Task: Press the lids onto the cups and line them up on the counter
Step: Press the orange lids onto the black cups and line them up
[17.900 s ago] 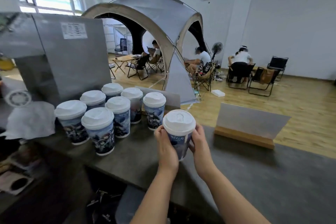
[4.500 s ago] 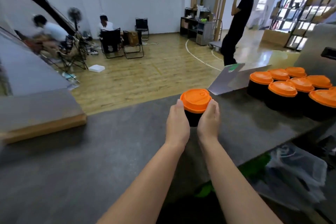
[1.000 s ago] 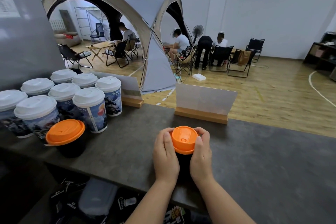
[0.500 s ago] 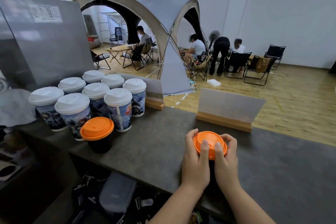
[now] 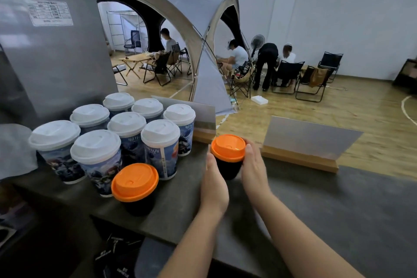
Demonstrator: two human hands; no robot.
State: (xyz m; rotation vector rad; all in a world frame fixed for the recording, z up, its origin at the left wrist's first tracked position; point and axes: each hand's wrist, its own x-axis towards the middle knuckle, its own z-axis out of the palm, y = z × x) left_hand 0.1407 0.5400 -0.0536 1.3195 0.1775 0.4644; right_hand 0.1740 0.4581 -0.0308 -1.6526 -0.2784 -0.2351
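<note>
Head: black cup [image 5: 226, 168] now farther left

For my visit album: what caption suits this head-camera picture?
Both hands, left and right, hold an orange-lidded black cup beside white-lidded cups on the counter.
</note>
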